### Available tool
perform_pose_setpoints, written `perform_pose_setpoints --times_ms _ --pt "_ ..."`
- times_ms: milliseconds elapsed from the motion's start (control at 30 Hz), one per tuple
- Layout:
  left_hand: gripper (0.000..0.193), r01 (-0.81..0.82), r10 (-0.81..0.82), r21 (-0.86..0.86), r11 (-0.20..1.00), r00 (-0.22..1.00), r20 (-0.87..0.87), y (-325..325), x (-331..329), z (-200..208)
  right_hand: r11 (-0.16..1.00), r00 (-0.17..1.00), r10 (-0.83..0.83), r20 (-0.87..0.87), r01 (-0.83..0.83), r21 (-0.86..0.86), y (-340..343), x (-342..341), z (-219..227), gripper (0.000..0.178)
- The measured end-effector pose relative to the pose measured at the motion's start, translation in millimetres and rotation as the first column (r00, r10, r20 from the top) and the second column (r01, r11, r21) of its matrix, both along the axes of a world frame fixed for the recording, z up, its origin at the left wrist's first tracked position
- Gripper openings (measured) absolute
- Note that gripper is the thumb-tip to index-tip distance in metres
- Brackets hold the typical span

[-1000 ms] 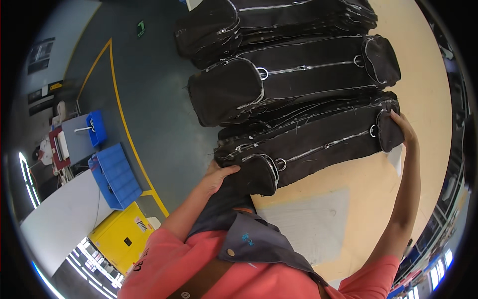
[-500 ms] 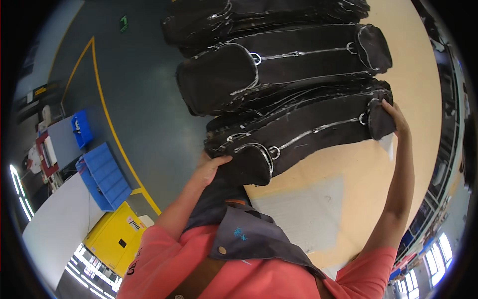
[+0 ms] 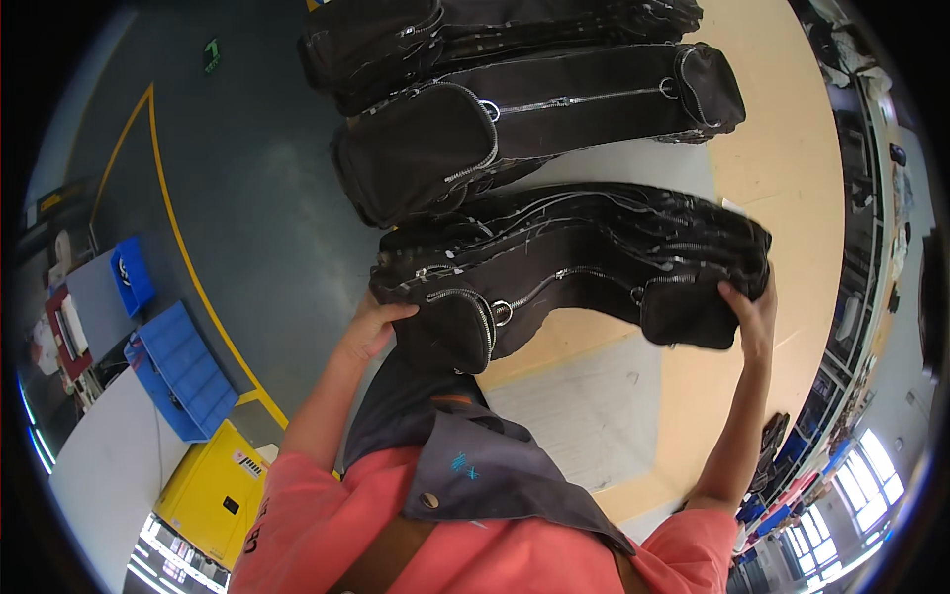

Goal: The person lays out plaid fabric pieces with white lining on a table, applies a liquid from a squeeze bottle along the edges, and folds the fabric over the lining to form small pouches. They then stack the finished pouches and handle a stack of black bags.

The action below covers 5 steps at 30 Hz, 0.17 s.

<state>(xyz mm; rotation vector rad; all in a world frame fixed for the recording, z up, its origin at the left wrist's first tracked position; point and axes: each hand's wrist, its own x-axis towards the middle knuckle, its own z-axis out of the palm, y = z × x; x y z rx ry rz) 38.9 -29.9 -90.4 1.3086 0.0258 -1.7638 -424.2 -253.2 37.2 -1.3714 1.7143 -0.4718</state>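
Observation:
Both my hands hold a stack of black fabric bag panels by its two ends. The stack sags in the middle over the table edge nearest me. Its top panel has a silver zipper, metal rings and a zippered pocket at each end; frayed edges show between the layers. My left hand is closed on the left end, thumb on top. My right hand grips the right end, thumb over the pocket, with the fingers underneath hidden. Just beyond lies a second stack of similar black panels.
A third black stack lies farthest away. The tan table has a grey sheet near my body. Blue bins and a yellow cabinet stand left, past a yellow floor line. Shelving runs along the right.
The held stack has come away from the second stack, and its right end has moved down toward me. It now bends more, with its layers fanned apart. My right hand moved with it.

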Motion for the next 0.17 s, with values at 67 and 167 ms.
perform_pose_setpoints --times_ms 67,167 --pt "0.075 0.054 -0.054 -0.002 0.999 0.998 -0.011 -3 10 2 0.997 0.997 -0.073 0.003 0.073 -0.004 36 -4 4 0.063" --pt "0.081 0.180 -0.184 0.075 0.981 0.981 0.055 -7 24 8 0.995 0.965 0.074 0.250 -0.056 -0.078 79 2 9 0.083"
